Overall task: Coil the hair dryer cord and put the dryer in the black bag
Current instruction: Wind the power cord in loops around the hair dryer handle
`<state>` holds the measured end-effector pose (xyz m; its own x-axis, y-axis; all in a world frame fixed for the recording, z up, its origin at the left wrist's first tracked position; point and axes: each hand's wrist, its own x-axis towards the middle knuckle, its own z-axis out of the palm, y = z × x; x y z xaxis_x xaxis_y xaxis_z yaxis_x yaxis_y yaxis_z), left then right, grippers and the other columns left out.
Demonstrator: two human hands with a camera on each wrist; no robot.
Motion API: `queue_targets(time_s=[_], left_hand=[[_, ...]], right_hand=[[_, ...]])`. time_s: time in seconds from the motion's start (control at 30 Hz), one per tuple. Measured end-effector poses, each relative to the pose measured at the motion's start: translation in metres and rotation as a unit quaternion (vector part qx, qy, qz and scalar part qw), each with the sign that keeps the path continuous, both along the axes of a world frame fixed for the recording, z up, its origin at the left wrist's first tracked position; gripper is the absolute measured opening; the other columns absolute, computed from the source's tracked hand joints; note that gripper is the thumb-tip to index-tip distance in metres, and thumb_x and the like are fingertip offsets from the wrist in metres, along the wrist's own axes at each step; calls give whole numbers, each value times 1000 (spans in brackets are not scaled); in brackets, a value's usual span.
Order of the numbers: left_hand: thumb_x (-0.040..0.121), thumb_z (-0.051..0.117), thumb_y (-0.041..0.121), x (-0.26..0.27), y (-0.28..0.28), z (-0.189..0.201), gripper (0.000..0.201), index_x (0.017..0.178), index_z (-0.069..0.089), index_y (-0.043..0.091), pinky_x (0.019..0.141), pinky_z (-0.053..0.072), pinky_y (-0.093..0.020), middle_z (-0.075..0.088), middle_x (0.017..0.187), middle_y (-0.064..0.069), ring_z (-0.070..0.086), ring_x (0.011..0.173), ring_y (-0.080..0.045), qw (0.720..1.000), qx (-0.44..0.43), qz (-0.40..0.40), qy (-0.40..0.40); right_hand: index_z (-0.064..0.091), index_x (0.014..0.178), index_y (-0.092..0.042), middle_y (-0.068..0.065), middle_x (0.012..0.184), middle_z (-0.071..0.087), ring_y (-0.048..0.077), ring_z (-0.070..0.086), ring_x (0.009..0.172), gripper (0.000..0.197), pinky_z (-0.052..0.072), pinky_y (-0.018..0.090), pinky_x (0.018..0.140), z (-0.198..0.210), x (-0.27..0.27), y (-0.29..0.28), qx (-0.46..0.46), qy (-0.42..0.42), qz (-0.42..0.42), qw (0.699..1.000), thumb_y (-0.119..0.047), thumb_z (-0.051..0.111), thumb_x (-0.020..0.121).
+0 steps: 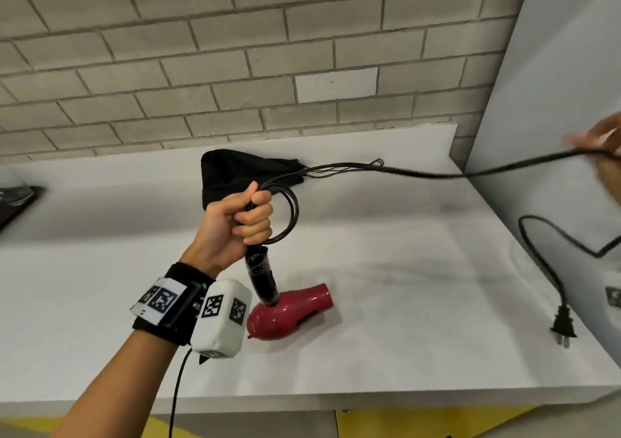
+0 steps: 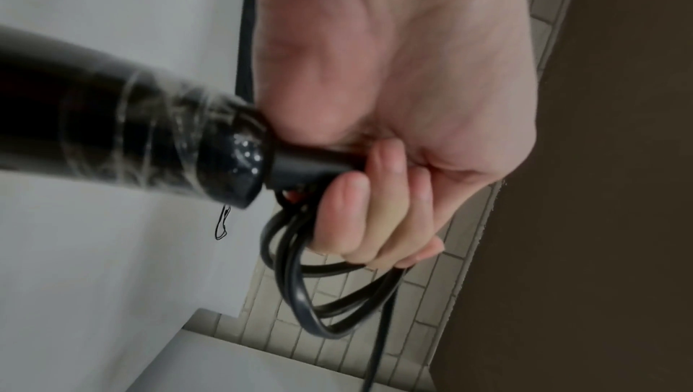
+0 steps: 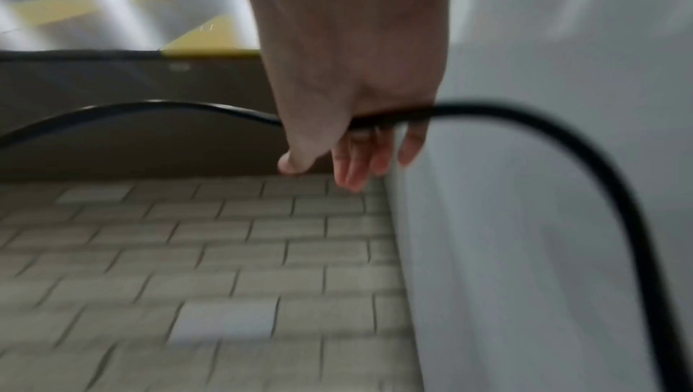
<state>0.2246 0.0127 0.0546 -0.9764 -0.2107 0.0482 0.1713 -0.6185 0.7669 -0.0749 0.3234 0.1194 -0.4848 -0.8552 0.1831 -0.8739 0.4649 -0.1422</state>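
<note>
The red hair dryer (image 1: 289, 313) hangs nozzle-right just above the white counter (image 1: 403, 353), its black handle (image 1: 260, 276) pointing up. My left hand (image 1: 252, 219) grips the cord's stiff end at the handle together with a few coiled loops (image 1: 289, 216). In the left wrist view the fingers (image 2: 375, 220) curl round those loops (image 2: 319, 303) beside the handle (image 2: 131, 131). The cord (image 1: 437, 174) stretches right to my blurred right hand (image 1: 601, 145), where it passes between thumb and fingers (image 3: 356, 146). Its slack drops to the plug (image 1: 563, 326). The black bag (image 1: 242, 175) lies behind my left hand.
A brick wall (image 1: 235, 51) backs the counter and a white side panel (image 1: 554, 85) closes the right side. The bag's thin drawstrings (image 1: 353, 165) trail right along the counter. A dark object (image 1: 16, 199) sits at the far left edge.
</note>
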Motion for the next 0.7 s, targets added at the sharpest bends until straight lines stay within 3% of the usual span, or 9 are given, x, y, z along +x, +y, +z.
queue_targets(time_s=[0.03, 0.07, 0.1, 0.17, 0.27, 0.43, 0.53, 0.63, 0.7], left_hand=[[93, 49, 24, 0, -2, -3, 22, 75, 53, 13, 38, 25, -18, 25, 52, 8, 20, 39, -5, 1000, 10, 5, 3], [94, 47, 23, 1, -2, -5, 22, 76, 53, 13, 38, 26, -19, 25, 53, 8, 20, 39, -5, 1000, 20, 4, 8], [94, 47, 23, 2, -2, -6, 22, 76, 53, 12, 38, 26, -19, 26, 53, 8, 20, 39, -5, 1000, 25, 3, 13], [94, 47, 23, 1, -1, -8, 22, 76, 53, 13, 37, 26, -19, 25, 52, 8, 20, 38, -5, 1000, 21, 14, 11], [92, 51, 25, 1, 4, -7, 21, 74, 53, 14, 37, 23, -18, 24, 52, 9, 18, 38, -5, 1000, 4, 18, 6], [89, 55, 27, -5, 13, -3, 20, 73, 53, 15, 37, 21, -17, 23, 51, 9, 16, 38, -5, 1000, -8, 16, 2], [89, 55, 26, -8, 16, -1, 20, 73, 53, 15, 37, 23, -17, 23, 51, 9, 17, 38, -5, 1000, 2, 6, 14], [93, 48, 25, -9, 15, 1, 21, 76, 53, 13, 38, 25, -18, 25, 52, 8, 19, 39, -5, 999, 23, -3, 31], [94, 44, 25, -9, 15, 2, 24, 75, 53, 14, 37, 26, -17, 24, 52, 8, 19, 39, -5, 999, 18, 5, 28]], right_hand=[[54, 71, -14, 12, 59, 59, 34, 58, 63, 101, 49, 43, 65, -12, -10, -3, 45, -100, -21, 994, -104, 23, 36], [55, 83, -22, 5, 68, 57, 34, 59, 74, 96, 46, 38, 71, -33, -28, 3, 74, -80, -53, 993, -102, 15, 48], [54, 95, -31, -1, 80, 57, 29, 58, 90, 95, 39, 34, 77, -78, -30, 1, 112, -40, -56, 991, -102, 13, 47], [38, 128, -42, -6, 118, 52, 18, 40, 123, 107, 31, 30, 95, -118, -4, 0, 268, -120, 21, 956, -102, 26, 41], [7, 148, -39, -10, 148, 26, 11, 13, 140, 124, 21, 31, 115, -112, 14, -5, 270, -238, 51, 932, -87, 61, 47], [8, 144, -47, -25, 137, 32, -4, 29, 129, 101, 27, 21, 105, -69, 63, -51, -23, -246, 130, 960, -87, 48, 60], [10, 144, -46, -19, 127, 47, 0, 55, 108, 77, 41, 23, 99, -83, 97, -77, 0, -266, 162, 950, -68, 47, 80], [32, 133, -43, -17, 85, 66, -1, 61, 65, 38, 54, 29, 71, -106, 107, -70, -110, -186, 148, 965, -42, 39, 96], [45, 123, -34, -14, 60, 55, 6, 46, 47, 28, 48, 26, 51, -108, 107, -56, -203, -91, 146, 964, -40, 38, 97]])
